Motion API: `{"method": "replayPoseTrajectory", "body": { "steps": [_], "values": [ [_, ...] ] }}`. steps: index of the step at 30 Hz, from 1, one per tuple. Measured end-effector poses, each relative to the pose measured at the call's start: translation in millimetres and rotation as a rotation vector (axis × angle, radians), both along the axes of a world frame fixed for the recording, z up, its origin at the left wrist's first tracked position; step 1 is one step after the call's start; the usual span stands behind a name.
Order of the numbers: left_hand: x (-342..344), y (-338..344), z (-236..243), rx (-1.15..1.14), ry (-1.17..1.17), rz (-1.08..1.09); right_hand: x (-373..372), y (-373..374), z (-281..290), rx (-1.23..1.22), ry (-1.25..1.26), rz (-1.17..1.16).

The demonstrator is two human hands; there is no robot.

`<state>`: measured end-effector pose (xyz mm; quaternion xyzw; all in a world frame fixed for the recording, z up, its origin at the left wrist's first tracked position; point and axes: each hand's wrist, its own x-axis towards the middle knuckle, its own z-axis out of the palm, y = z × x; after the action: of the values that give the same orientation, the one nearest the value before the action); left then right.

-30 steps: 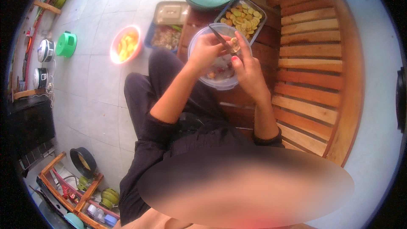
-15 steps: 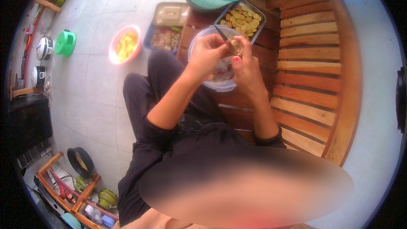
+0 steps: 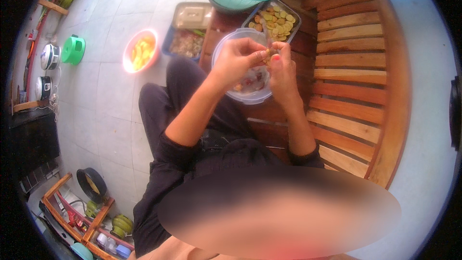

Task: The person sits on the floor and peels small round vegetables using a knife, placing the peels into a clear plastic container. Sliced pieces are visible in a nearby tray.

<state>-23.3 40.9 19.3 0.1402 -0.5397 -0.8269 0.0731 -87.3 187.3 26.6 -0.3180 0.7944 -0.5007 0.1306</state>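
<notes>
My left hand (image 3: 237,62) is closed, its thumb and fingertips pinching a small yellow-brown piece of food (image 3: 269,59). Against that piece is my right hand (image 3: 284,78), fingers curled around a small knife (image 3: 266,30) whose blade points up and away. The knife's handle is mostly hidden by the fingers. Both hands are over a clear plastic tub (image 3: 250,97) holding reddish and pale bits. Just beyond them, a metal tray (image 3: 297,29) holds several yellow slices with brownish edges.
A turquoise colander (image 3: 240,2) of greyish strands stands at the far side of the wooden bench (image 3: 351,74). To the left are a lidded blue container (image 3: 168,43), a pink bowl (image 3: 129,67) of yellow pieces and a green stool (image 3: 73,49) on the tiled floor (image 3: 110,135).
The knife blade has swung from pointing up-left to nearly straight away from me. My right hand has turned slightly, and the fingers of both hands have shifted around the piece.
</notes>
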Motion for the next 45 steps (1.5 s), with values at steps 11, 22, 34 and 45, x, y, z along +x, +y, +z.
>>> {"method": "replayPoseTrajectory", "body": {
  "steps": [11,22,34,45],
  "values": [
    [1,-9,15,-0.093,0.023,-0.108,9,-8,13,-0.250,-0.271,-0.025],
    [0,-15,7,-0.145,0.007,-0.032,2,2,16,-0.049,-0.096,0.118],
    [4,-14,12,-0.170,-0.012,-0.008,0,-4,5,0.038,0.197,0.120],
    [1,-17,5,-0.347,0.000,-0.155,-4,-14,-8,-0.027,-0.033,-0.121]
  ]
}}
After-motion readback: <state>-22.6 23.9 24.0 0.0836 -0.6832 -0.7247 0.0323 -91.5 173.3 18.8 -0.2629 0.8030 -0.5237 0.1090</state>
